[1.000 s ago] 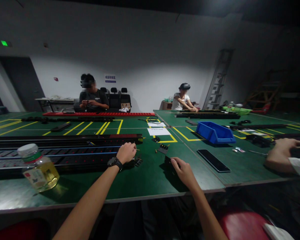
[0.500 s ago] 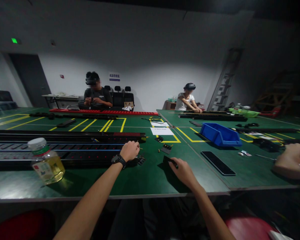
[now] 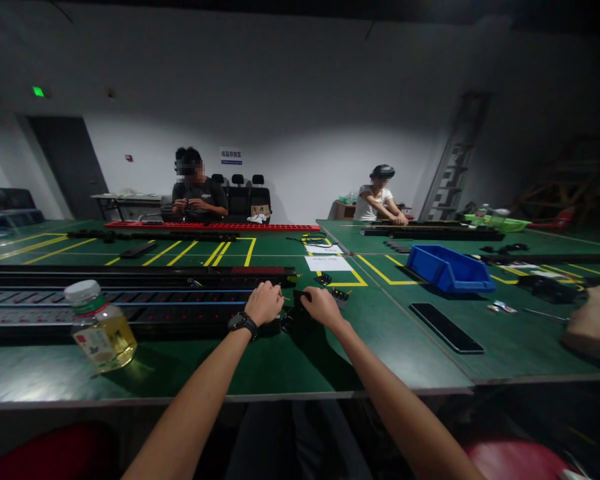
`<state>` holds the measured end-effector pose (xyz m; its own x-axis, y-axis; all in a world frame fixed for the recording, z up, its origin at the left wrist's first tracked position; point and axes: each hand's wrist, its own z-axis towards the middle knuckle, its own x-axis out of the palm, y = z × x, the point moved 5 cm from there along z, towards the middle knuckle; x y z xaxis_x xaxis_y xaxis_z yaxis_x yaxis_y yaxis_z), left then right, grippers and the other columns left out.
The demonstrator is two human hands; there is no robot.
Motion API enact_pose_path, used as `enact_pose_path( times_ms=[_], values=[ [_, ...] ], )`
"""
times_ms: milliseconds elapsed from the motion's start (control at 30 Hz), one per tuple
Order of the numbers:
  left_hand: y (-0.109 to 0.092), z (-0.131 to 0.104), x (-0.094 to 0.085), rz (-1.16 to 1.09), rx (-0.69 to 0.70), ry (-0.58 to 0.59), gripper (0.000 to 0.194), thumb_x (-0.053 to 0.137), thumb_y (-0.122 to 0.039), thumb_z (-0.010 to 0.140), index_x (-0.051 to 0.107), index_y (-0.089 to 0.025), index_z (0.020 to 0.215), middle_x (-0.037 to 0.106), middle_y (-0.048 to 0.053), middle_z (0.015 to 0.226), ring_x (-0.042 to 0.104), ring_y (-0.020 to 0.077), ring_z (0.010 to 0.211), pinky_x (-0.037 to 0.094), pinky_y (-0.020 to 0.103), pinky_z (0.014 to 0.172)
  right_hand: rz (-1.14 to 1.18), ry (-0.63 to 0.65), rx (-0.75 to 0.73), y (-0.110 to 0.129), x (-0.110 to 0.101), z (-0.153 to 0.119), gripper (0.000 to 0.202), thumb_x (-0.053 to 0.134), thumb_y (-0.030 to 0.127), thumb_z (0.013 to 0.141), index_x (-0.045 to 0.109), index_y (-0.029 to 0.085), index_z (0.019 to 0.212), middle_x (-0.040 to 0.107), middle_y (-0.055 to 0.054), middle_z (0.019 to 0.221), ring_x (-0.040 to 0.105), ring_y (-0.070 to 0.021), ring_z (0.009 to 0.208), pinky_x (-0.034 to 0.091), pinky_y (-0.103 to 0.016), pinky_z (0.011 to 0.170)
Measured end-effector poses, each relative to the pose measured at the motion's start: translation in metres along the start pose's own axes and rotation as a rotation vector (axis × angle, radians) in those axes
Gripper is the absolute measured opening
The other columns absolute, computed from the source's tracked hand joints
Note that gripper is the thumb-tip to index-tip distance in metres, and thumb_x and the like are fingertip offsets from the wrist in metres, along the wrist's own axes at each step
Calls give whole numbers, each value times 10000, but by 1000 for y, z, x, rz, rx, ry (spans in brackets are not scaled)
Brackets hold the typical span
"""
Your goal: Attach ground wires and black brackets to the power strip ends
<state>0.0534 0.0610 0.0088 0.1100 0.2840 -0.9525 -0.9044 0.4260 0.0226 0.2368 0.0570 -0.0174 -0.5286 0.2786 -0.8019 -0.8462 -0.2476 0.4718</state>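
My left hand (image 3: 264, 303), with a watch on the wrist, is closed over the right end of a long black rail (image 3: 180, 319) with blue edges and red dots. A thin yellowish bit sticks out by its fingertips. Just to the right, my right hand (image 3: 323, 307) pinches a small flat black plate (image 3: 300, 304) and holds it upright near the rail's end. A dark small part below the plate is mostly hidden. Behind my right hand lie a small black bracket (image 3: 323, 279) and a grey-black block (image 3: 341, 297), partly covered.
A drink bottle (image 3: 103, 327) stands in front of the rail. To the right are a phone (image 3: 446, 327), a blue bin (image 3: 449, 270) and another person's hand (image 3: 595, 323). White paper labels (image 3: 329, 264) lie ahead. Two people work across the green table (image 3: 390, 360).
My right hand has moved left and forward with the black plate, bringing it close to my left hand at the rail's end. My left hand stays there. The view has shifted slightly.
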Motion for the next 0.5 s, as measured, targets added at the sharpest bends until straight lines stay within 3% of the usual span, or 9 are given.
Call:
enact_pose_path(
  times_ms=[233, 500],
  values=[
    [0, 2, 2, -8, 12, 37, 294, 664, -387, 1041, 678, -174, 1243, 684, 100, 1271, 684, 243, 1108, 597, 467, 968, 172, -15, -33, -6, 16, -6, 363, 486, 394, 1052, 807, 228, 1011, 822, -102, 1029, 737, -275, 929, 461, -301, 761],
    [0, 2, 0, -13, 11, 48, 297, 666, -386, 1040, 677, -172, 1246, 686, 100, 1267, 687, 243, 1103, 600, 466, 964, 346, 32, -106, 5, 27, -8, 529, 386, 559, 1049, 729, 221, 830, 737, -45, 811, 683, -255, 810, 445, -300, 723]
  ],
)
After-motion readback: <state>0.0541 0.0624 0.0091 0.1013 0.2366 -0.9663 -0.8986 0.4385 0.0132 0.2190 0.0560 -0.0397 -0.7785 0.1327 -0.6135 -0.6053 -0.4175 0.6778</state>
